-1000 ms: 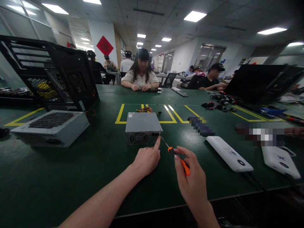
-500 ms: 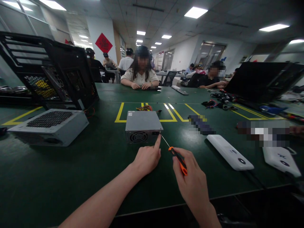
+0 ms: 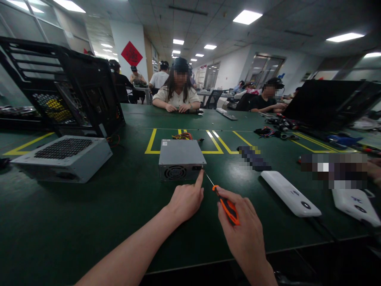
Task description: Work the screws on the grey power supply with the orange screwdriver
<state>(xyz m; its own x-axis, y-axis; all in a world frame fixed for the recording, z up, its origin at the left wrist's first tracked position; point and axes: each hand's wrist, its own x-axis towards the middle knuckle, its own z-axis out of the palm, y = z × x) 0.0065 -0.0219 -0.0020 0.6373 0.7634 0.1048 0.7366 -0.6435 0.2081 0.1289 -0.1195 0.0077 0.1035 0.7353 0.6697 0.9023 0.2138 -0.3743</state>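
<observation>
A grey power supply box (image 3: 181, 155) lies on the green table (image 3: 89, 214), its fan grille facing me. My left hand (image 3: 186, 200) is curled, with its forefinger stretched out and touching the box's lower right front corner. My right hand (image 3: 242, 226) grips an orange-and-black screwdriver (image 3: 228, 207). The thin shaft points up and left, and its tip rests at that same corner, beside my fingertip.
A second grey power supply (image 3: 64, 157) and a black computer case (image 3: 68, 93) stand at left. White devices (image 3: 290, 193) and another (image 3: 355, 204) lie at right. Cables (image 3: 274, 132) and a black panel (image 3: 327, 103) sit at far right. People sit at the far side.
Both hands have stayed at the box's corner. My right hand has shifted its hold a little on the screwdriver handle. The view has drifted slightly.
</observation>
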